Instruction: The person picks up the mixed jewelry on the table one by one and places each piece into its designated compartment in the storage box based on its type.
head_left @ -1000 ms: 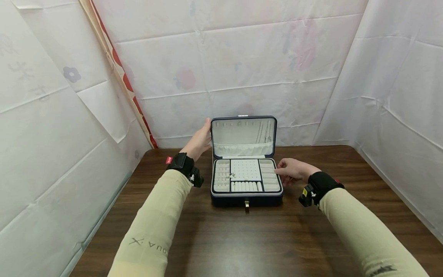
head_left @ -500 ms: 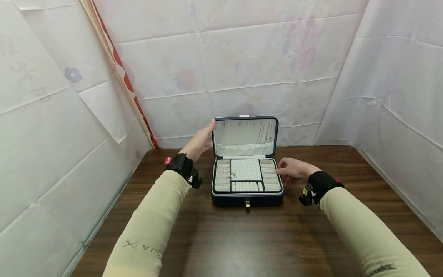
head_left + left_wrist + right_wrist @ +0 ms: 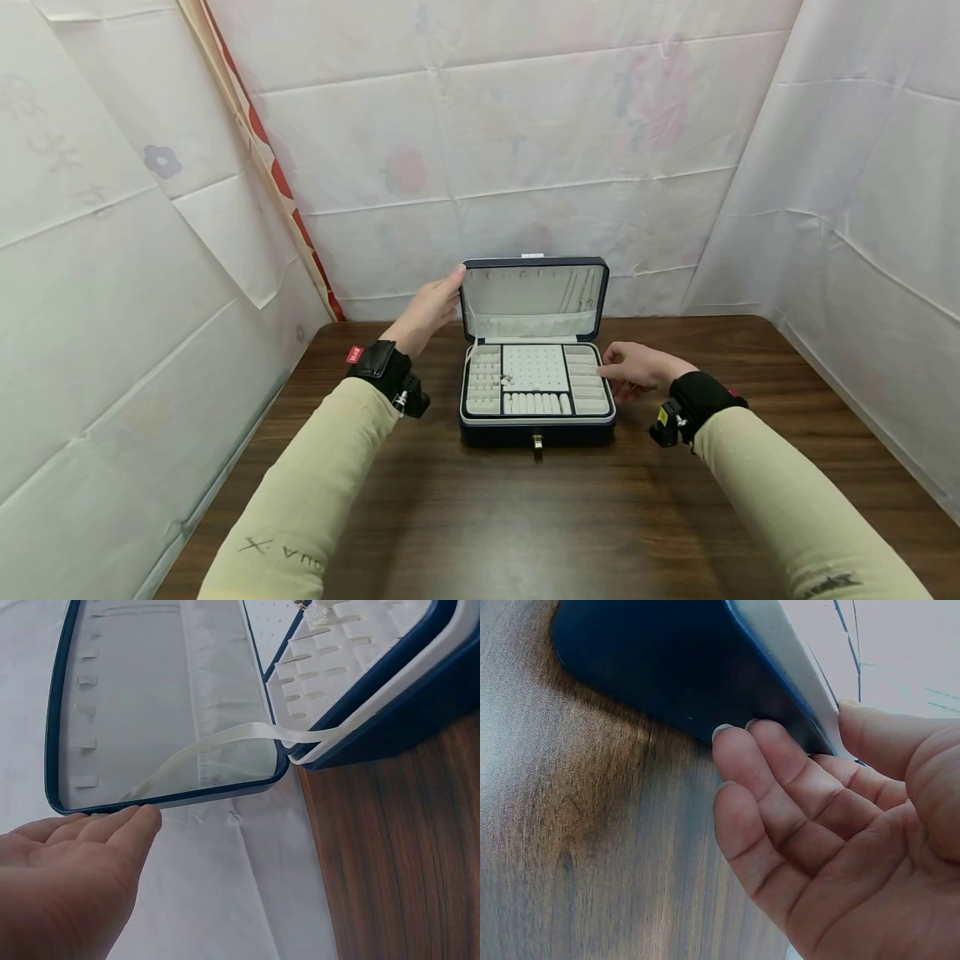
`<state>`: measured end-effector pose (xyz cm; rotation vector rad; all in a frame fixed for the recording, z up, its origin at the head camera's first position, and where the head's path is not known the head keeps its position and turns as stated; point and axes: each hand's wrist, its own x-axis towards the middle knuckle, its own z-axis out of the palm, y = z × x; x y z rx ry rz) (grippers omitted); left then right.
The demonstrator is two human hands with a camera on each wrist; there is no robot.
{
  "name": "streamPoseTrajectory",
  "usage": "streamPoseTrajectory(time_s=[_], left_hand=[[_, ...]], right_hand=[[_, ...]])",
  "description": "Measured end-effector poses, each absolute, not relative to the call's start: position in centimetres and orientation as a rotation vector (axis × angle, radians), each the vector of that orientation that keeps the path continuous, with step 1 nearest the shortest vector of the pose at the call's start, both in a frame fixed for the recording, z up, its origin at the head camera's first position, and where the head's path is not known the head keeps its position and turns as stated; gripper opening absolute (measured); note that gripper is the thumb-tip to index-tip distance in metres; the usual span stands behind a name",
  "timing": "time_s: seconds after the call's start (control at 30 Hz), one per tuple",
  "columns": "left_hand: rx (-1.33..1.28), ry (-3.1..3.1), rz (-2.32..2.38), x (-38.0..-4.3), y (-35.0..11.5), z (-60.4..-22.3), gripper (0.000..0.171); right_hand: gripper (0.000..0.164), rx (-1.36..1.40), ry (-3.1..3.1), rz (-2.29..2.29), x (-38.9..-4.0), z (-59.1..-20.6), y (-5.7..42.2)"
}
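Note:
A dark blue jewelry box (image 3: 498,435) stands on the table with its lid (image 3: 528,292) raised and leaning a little forward. My left hand (image 3: 429,312) touches the lid's upper left edge, its fingers extended along the outside in the left wrist view. A white ribbon (image 3: 240,733) bows between lid and base on that side. At the right wall of the base, my right hand (image 3: 637,367) holds the rim, thumb (image 3: 870,739) on top and bent fingers against the outer side. Small jewelry (image 3: 506,380) sits on the white tray insert; thin necklaces (image 3: 581,287) hang inside the lid.
The brown wooden table (image 3: 540,517) extends around the box. White patterned sheeting (image 3: 585,125) hangs behind and on both sides. A gold-coloured clasp (image 3: 537,442) sticks out at the box front.
The lid has tipped slightly forward, its top edge lower, with my left hand following it to the right. The ribbon now bulges inward. My right hand stays at the rim.

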<state>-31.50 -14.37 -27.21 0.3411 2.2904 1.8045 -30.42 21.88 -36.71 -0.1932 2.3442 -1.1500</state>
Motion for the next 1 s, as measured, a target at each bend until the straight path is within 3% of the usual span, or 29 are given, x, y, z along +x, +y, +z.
streamPoseTrajectory(time_s=[0.3, 0.6, 1.0], left_hand=[[0.296, 2.35, 1.838, -30.5, -14.9, -27.3, 0.084], [0.29, 2.365, 1.875, -29.6, -15.0, -27.4, 0.06], [0.234, 2.42, 1.873, -29.1, -15.3, -28.0, 0.051]], right_hand=[[0.026, -0.178, 2.349, -1.153, -30.6, -36.8, 21.9], [0.029, -0.178, 2.364, -1.152, -30.4, -36.8, 21.9], [0.033, -0.199, 2.357, -1.169, -30.3, -36.8, 21.8]])
